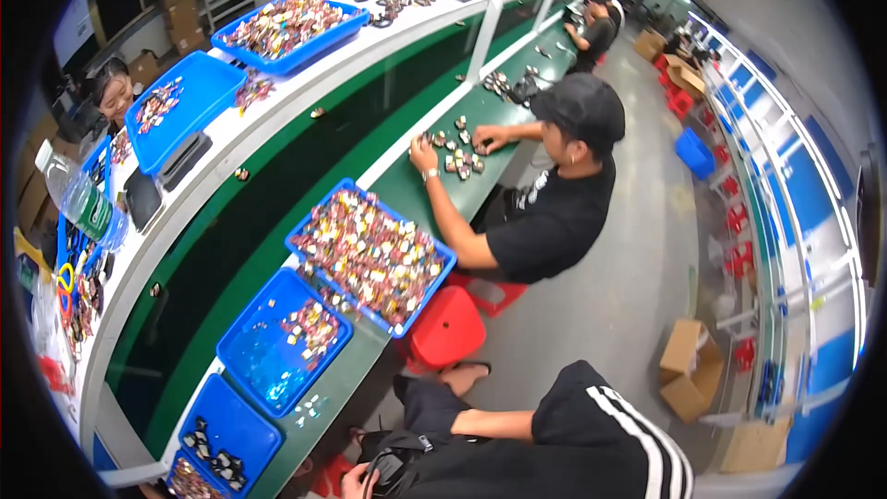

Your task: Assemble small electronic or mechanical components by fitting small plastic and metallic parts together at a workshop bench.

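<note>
Touching what looks like a black bag (393, 473) at the bottom of the frame, left of centre, the left hand (356, 482) has bent fingers; I cannot tell how firm or wide its grip is. The right forearm (499, 423) reaches left into dark cloth (430, 411) that hides its hand, so that grip cannot be told either. A light, steady hold on the bag's edge would likely suit better than a hard pinch. Elbows are best kept clear of the red stool (448, 328) above and the blue tray (242, 407) on the green surface (346, 379) at lower left.
</note>
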{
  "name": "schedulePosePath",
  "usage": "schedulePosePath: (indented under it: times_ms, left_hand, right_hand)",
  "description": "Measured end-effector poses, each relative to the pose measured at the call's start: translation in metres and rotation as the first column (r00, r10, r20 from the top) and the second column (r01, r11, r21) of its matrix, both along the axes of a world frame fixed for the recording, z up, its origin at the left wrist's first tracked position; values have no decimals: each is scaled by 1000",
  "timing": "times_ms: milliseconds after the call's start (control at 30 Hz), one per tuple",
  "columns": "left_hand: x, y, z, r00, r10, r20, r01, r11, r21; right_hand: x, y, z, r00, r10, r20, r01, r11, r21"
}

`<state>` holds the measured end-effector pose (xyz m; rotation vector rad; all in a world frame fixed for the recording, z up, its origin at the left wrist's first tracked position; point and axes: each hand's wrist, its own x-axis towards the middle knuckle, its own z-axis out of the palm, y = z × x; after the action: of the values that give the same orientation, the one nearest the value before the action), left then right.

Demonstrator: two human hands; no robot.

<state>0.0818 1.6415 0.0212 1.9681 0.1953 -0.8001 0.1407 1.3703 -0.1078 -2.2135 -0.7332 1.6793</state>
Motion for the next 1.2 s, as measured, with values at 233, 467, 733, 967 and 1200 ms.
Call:
schedulePosePath:
  times_ms: [233, 467, 733, 967, 1200]
  left_hand:
    - [-7, 66, -36, 993, -61, -102, 36, 973, -227]
    - [10, 89, -5, 967, -246, -61, 234, 959, -160]
    - [27, 39, -29, 908, -400, 125, 418, 886, -199]
    - [2, 37, -25, 958, -273, 81, 280, 955, -96]
    - [8, 57, -18, 967, -255, 28, 255, 967, 7]
  right_hand:
    - [7, 58, 29, 990, 132, 43, -126, 984, -126]
    - [26, 72, 125, 968, -209, 140, 234, 952, -196]
    - [53, 77, 102, 938, -74, 338, 95, 994, -46]
    - [8, 58, 93, 975, -129, 178, 111, 988, 108]
    - [-17, -3, 96, 925, -375, 65, 358, 915, 187]
